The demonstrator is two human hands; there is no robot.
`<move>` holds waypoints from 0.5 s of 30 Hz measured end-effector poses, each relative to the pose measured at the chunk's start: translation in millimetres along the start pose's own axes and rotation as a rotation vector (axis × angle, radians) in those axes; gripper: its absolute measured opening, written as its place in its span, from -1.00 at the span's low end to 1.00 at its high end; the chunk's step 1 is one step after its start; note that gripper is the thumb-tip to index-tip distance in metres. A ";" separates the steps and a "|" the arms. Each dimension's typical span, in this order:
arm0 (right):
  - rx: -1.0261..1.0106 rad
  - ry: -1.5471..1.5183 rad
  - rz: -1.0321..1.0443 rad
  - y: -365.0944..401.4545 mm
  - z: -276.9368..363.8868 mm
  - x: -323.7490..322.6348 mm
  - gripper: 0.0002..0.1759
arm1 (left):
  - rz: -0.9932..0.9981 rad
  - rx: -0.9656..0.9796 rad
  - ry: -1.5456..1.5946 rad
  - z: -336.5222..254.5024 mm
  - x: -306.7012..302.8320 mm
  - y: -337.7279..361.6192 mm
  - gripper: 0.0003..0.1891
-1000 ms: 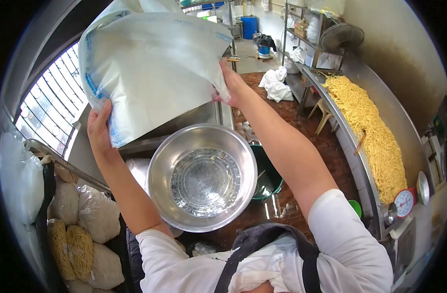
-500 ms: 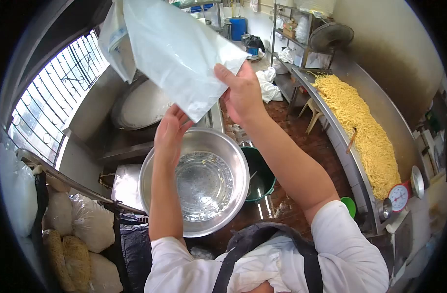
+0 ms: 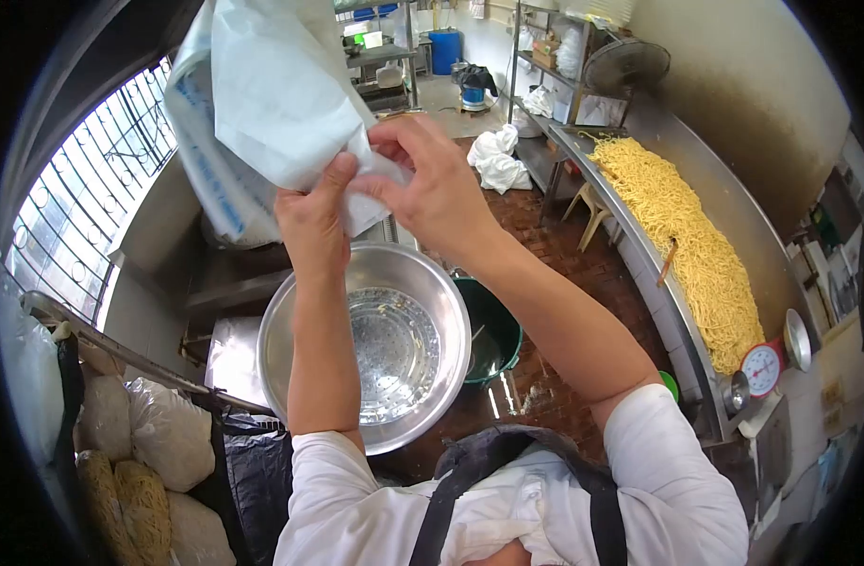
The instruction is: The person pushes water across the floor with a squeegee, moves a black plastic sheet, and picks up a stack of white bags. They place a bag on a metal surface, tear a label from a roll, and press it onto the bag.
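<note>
A large white plastic bag (image 3: 272,104) with blue print on one side hangs from my two hands at the upper left. My left hand (image 3: 311,215) pinches its lower edge with the thumb on top. Close beside it, my right hand (image 3: 437,179) grips the bag's corner between thumb and bent fingers, and the plastic bunches up there. Below both hands stands a wide metal basin (image 3: 458,330), with a perforated bottom showing inside. The far part of the bag runs out of view at the top.
A dark green bucket (image 3: 496,325) stands right of the basin on the wet brick floor. Yellow noodles (image 3: 687,245) fill a long metal trough at right, near a red dial scale (image 3: 762,368) and a fan (image 3: 625,66). Filled plastic bags (image 3: 173,429) are piled at lower left.
My right hand has moved left toward my left hand, which now pinches the bag's edge. The bag has shifted left and creased, with more blue print showing.
</note>
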State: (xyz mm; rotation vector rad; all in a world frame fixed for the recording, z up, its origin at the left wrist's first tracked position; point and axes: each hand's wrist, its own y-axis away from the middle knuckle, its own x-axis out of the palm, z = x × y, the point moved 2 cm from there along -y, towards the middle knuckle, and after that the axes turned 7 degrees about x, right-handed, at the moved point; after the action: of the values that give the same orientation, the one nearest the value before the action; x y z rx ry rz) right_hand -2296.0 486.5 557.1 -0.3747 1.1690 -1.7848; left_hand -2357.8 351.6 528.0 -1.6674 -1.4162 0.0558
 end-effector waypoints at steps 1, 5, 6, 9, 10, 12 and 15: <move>0.063 -0.079 0.003 -3.9 -5.1 -0.1 -0.68 | 0.030 -0.007 0.007 -0.6 1.0 0.5 -0.59; 0.202 -0.117 0.016 -9.1 -0.4 -16.3 -0.76 | 0.087 -0.044 -0.037 -8.6 -6.8 7.2 -0.53; 0.198 -0.098 0.044 -10.3 1.1 -19.5 -0.76 | 0.089 -0.057 -0.066 -10.1 -9.0 7.7 -0.51; 0.181 -0.071 0.130 -13.0 -1.0 -24.3 -0.76 | 0.067 -0.073 -0.163 -12.5 -19.8 4.6 -0.50; 0.175 -0.083 0.163 -12.6 -4.0 -23.4 -0.75 | 0.046 -0.066 -0.102 -12.7 -20.0 6.0 -0.53; 0.172 -0.085 0.207 -13.2 -4.6 -21.2 -0.76 | 0.001 -0.051 0.020 -12.6 -18.0 11.3 -0.60; 0.236 -0.119 0.226 -13.5 -1.6 -19.0 -0.78 | 0.023 0.041 -0.255 -26.3 -0.7 17.5 -0.62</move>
State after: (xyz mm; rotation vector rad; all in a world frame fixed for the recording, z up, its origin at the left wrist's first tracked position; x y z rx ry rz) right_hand -2294.5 504.5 571.9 -0.1973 0.8699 -1.6558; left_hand -2330.0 336.9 531.5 -1.6873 -1.5728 0.3190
